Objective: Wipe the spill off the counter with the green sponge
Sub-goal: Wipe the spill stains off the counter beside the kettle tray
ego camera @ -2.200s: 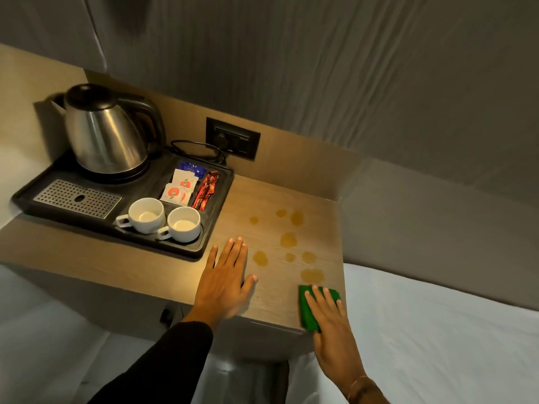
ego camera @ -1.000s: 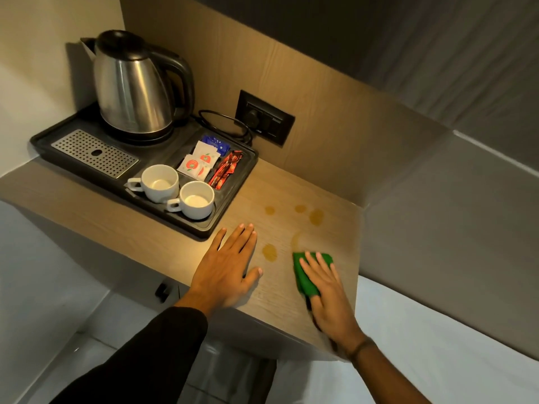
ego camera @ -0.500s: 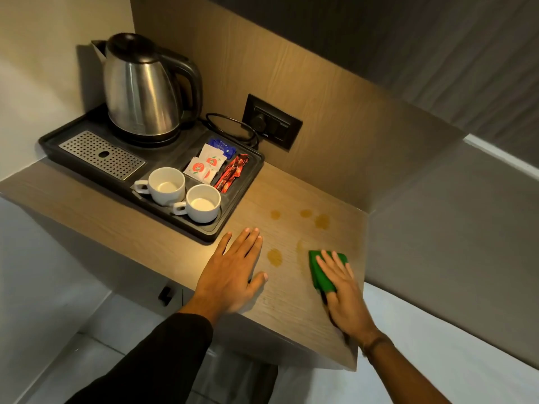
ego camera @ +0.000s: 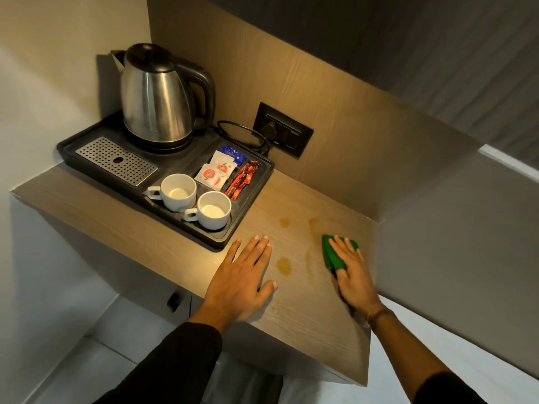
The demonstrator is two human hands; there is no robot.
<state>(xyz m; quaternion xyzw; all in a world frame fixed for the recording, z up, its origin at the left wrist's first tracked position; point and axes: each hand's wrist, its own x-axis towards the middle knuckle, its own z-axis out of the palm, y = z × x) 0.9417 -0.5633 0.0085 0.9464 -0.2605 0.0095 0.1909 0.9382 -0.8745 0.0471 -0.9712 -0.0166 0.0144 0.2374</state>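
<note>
The green sponge point(ego camera: 331, 253) lies flat on the wooden counter point(ego camera: 306, 313), pressed under the fingers of my right hand point(ego camera: 351, 275), near the counter's right edge. Brown spill spots remain: one point(ego camera: 284, 266) between my hands, one point(ego camera: 285, 222) farther back, and a faint smear point(ego camera: 313, 221) just beyond the sponge. My left hand point(ego camera: 242, 282) rests palm down on the counter with fingers spread, holding nothing, just in front of the tray.
A black tray point(ego camera: 221, 242) at the back left carries a steel kettle point(ego camera: 156, 97), two white cups point(ego camera: 179, 191) and sachets point(ego camera: 217, 170). A wall socket point(ego camera: 283, 129) with a cord sits behind. The counter ends at a wall on the right.
My right hand has pushed the sponge away from me across the spill. Several spots by the right edge are gone, leaving faint smears. My left hand has stayed flat.
</note>
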